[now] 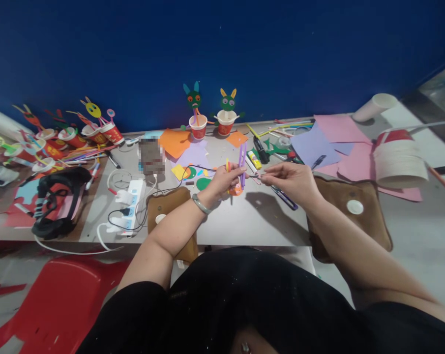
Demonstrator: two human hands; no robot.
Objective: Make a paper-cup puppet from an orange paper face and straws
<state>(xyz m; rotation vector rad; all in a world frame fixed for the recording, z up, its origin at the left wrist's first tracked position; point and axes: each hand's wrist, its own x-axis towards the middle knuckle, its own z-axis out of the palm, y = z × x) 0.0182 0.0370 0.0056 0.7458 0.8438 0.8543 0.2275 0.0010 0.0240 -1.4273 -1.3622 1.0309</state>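
Observation:
My left hand (224,181) is closed around thin purple strips (243,164) that stand upright at its fingertips. A narrow yellow piece (228,164) also shows at this hand; I cannot tell what it is part of. Opposite it, my right hand (290,181) pinches thumb and fingers together near the strips, and whatever is between them is too small to name. A craft knife (284,197) lies under my right hand. Beyond the hands are a glue stick (253,160) and a black marker (261,150). Green paper cutouts (203,184) lie by my left wrist.
Two red-and-white paper cups with green faces, one cup (198,129) and another cup (225,125), stand by the blue wall. Brown pouches (349,216) flank the work area. A power strip (134,206), headset (60,201), coloured paper (311,145) and stacked cups (399,162) are around.

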